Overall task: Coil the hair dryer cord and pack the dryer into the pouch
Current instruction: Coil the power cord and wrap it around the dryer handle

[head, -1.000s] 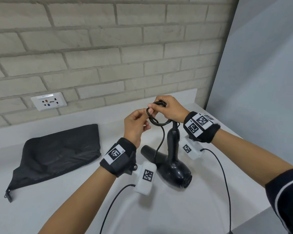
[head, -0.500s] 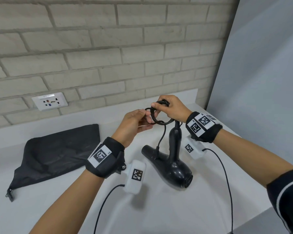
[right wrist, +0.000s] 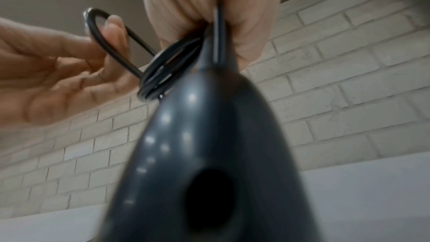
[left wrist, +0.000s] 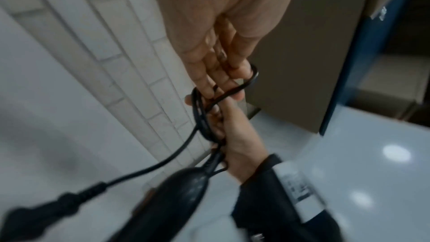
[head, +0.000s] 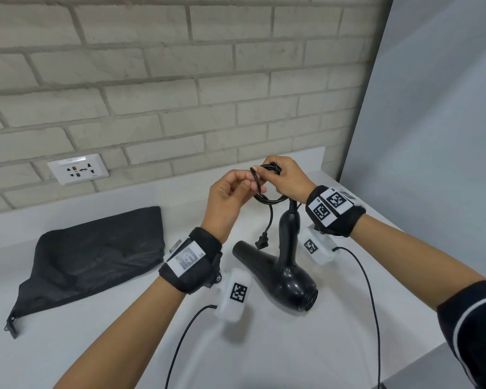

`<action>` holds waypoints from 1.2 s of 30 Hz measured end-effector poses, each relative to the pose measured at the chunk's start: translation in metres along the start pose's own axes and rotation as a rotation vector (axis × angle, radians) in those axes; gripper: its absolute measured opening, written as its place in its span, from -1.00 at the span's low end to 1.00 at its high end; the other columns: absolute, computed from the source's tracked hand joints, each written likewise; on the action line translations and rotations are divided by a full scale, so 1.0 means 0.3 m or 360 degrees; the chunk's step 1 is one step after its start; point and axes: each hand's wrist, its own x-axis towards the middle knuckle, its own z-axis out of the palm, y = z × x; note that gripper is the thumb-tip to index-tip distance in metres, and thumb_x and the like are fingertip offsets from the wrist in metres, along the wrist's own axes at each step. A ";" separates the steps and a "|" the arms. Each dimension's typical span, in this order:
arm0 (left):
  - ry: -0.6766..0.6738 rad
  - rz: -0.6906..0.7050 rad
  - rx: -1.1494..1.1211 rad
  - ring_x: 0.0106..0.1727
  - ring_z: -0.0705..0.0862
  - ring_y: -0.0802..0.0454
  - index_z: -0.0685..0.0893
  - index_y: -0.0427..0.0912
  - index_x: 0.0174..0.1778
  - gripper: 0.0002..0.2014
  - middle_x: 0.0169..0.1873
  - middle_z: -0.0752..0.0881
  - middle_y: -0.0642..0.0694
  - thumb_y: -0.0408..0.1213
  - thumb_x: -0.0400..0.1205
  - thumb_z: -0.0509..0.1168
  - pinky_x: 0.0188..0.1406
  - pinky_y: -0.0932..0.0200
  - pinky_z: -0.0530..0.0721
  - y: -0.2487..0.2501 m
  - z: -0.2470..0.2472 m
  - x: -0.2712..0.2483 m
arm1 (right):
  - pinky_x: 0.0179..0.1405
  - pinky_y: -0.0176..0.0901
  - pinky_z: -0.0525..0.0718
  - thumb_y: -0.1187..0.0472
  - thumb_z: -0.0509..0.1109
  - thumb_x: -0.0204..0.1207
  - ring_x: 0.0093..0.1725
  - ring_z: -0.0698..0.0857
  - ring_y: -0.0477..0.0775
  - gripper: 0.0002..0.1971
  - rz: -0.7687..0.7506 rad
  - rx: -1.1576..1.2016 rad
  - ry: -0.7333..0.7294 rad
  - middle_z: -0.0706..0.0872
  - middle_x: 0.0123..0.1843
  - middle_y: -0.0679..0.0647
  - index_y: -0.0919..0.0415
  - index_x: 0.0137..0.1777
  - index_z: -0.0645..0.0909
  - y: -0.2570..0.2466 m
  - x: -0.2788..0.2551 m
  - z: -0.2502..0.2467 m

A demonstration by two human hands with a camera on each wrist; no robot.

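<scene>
The black hair dryer (head: 285, 272) at centre has a glossy, smooth plastic shell that throws back small highlights. Its thin black cord (head: 267, 196) looks like smooth rubber or plastic with a slight sheen. On the left lies the black pouch (head: 96, 256), a matt, softly creased cloth. The white countertop (head: 264, 346) is smooth and faintly reflective. The far pale brick wall (head: 180, 80) is rough and matt; its white socket plate (head: 77, 168) is smooth plastic.

White counter (head: 264, 346) bears black pouch (head: 96, 259) and hair dryer (head: 281, 270).
</scene>
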 end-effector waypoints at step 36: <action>0.0387 -0.0610 -0.0659 -0.43 0.64 0.16 0.56 -0.14 -0.29 -0.70 -0.56 0.62 0.04 -0.11 0.70 0.11 -0.39 0.33 0.70 -0.025 -0.114 -0.035 | -0.80 -0.43 0.24 0.19 0.32 0.58 -0.81 0.31 -0.17 -0.76 0.0270 0.0251 0.0003 0.70 -0.38 0.21 0.22 -0.30 0.44 -0.012 -0.002 -0.003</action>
